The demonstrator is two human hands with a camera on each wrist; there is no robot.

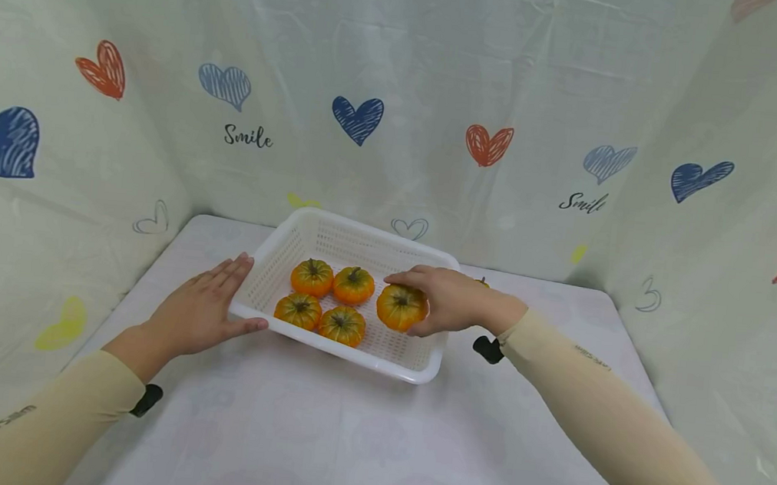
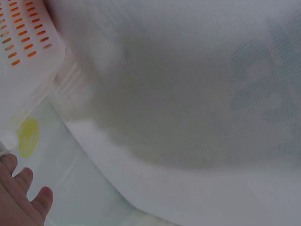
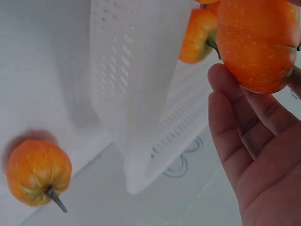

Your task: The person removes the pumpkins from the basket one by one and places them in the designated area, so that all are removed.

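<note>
A white plastic basket (image 1: 351,356) with slotted walls stands at the table's far side. Inside it, several small orange pumpkins (image 1: 343,325) with green-streaked tops sit grouped toward the left. My right hand (image 1: 449,298) reaches over the basket's right end and holds another pumpkin (image 1: 401,307) between thumb and fingers. In the right wrist view, fingertips press against the side of this held pumpkin (image 3: 257,44). At the basket's left end, my left hand (image 1: 199,307) rests with straight fingers against the rim, its thumb lying along the front corner.
One more pumpkin (image 3: 38,172) lies on the table outside the basket, mostly hidden behind my right wrist in the head view. A white cloth covers the table (image 1: 343,439). A curtain (image 1: 432,61) printed with hearts surrounds the table's back and sides.
</note>
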